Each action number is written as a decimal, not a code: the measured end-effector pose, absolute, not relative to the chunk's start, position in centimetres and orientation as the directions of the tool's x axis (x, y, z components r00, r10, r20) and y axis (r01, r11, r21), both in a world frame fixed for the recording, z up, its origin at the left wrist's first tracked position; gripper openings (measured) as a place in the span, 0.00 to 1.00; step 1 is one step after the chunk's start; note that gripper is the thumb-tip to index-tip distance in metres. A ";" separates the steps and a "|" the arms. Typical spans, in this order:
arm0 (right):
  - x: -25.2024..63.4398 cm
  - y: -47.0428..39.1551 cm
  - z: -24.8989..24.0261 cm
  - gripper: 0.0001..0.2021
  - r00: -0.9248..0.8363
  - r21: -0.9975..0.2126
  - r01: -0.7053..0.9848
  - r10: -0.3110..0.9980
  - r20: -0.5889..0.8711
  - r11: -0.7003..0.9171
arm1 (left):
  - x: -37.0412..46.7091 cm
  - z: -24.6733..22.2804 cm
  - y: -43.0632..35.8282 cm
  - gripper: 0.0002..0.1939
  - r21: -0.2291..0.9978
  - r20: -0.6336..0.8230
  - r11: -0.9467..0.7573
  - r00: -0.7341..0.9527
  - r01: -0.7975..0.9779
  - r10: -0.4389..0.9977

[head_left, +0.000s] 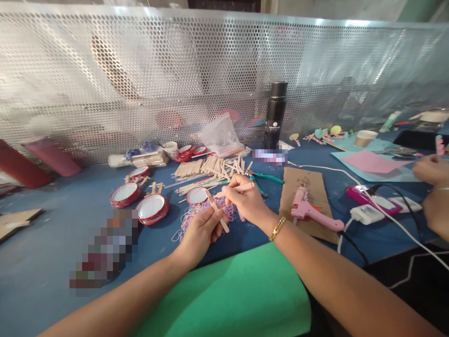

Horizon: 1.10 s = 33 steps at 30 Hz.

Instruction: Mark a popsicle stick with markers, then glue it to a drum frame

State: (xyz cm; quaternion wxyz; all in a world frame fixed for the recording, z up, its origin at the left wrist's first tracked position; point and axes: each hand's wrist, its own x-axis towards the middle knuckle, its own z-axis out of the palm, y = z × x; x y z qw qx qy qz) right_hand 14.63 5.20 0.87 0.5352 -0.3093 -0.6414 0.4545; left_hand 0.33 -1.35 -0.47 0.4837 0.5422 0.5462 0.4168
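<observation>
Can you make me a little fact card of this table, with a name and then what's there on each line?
Left hand: holds a wooden stick
Right hand: holds a thin pale thing, maybe a stick or pen
Near the hands: colourful bands
Behind the hands: stick pile, black bottle
Left side: red-rimmed discs
Right side: pink glue gun, partly over cardboard
Closest to the person: green sheet
Far right: another person's hand
</observation>
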 end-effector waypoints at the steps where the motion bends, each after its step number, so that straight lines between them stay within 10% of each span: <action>1: 14.6 5.2 0.9 0.12 -0.231 -0.915 -0.095 0.885 0.404 0.393 | 0.4 -0.5 -1.4 0.21 0.980 -0.077 0.065 0.055 0.189 0.996; 33: 14.6 5.4 0.9 0.12 -0.218 -0.908 -0.114 0.882 0.418 0.402 | 0.5 -0.3 -1.5 0.20 0.980 -0.077 0.066 0.049 0.188 0.996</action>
